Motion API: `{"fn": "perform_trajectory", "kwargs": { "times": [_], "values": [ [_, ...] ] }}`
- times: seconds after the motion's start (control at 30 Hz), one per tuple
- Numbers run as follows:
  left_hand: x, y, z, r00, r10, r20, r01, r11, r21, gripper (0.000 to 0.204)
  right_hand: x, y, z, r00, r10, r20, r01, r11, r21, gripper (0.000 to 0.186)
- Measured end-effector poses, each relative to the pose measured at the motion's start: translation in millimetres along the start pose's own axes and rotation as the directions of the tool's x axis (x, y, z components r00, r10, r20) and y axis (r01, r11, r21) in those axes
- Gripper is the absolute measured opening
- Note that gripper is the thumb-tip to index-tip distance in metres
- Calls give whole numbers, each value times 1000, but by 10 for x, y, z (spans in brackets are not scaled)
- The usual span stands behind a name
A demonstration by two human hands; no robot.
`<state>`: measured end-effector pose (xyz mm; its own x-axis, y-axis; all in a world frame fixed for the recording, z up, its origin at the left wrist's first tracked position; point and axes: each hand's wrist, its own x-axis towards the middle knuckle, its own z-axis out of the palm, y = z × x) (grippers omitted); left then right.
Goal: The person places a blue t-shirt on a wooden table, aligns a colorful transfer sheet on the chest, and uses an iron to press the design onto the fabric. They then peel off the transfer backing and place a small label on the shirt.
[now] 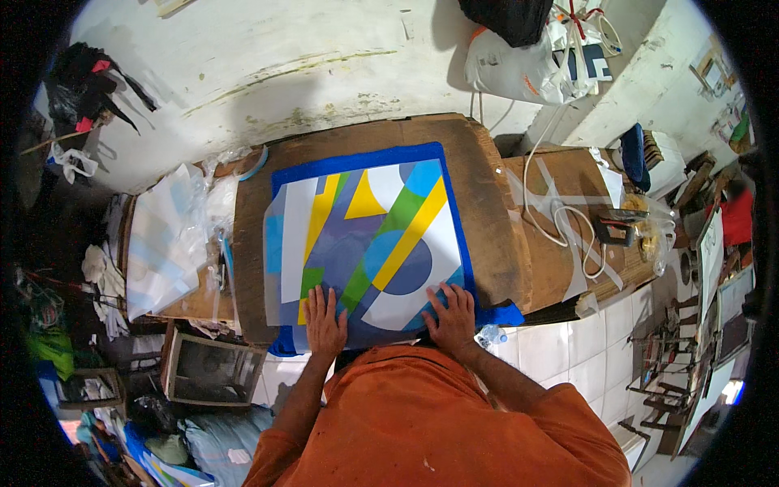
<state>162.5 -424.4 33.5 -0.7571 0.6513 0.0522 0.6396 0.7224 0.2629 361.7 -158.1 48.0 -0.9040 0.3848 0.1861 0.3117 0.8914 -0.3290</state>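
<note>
A sheet [337,243] printed with geometric shapes in yellow, green, white, grey and light blue lies flat on a blue cloth [280,176]. Blue edges of the cloth stick out around it, with a crumpled corner at the near right. Both rest on a dark brown board [495,243]. My left hand [326,325] presses on the sheet's near edge, left of its middle, fingers stretched out. On the near right corner lies my right hand [452,316], its fingers spread. Neither hand grips anything.
To the right, a black-handled iron [614,229] with a white cord [560,237] sits on taped cardboard [560,183]. White and pale blue sheets [166,243] lie at left. Full plastic bags [511,69] hang by the wall. A framed box [213,369] stands below left.
</note>
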Motion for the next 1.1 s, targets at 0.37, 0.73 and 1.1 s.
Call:
{"fn": "perform_trajectory", "kwargs": {
  "times": [0.37, 0.73, 1.1],
  "values": [
    [377, 91, 98, 999, -41, -24, 41, 999, 1, 64, 349, 180, 54, 994, -15, -108, 17, 1000, 22, 47],
    [252, 170, 27, 997, -66, 33, 64, 997, 36, 65, 1993, 661, 396, 963, 148, -224, -136, 988, 66, 64],
    [415, 43, 2, 999, -15, 43, 14, 1000, 27, 69, 2859, 767, 652, 983, 162, -81, -163, 987, -3, 78]
  ]
}}
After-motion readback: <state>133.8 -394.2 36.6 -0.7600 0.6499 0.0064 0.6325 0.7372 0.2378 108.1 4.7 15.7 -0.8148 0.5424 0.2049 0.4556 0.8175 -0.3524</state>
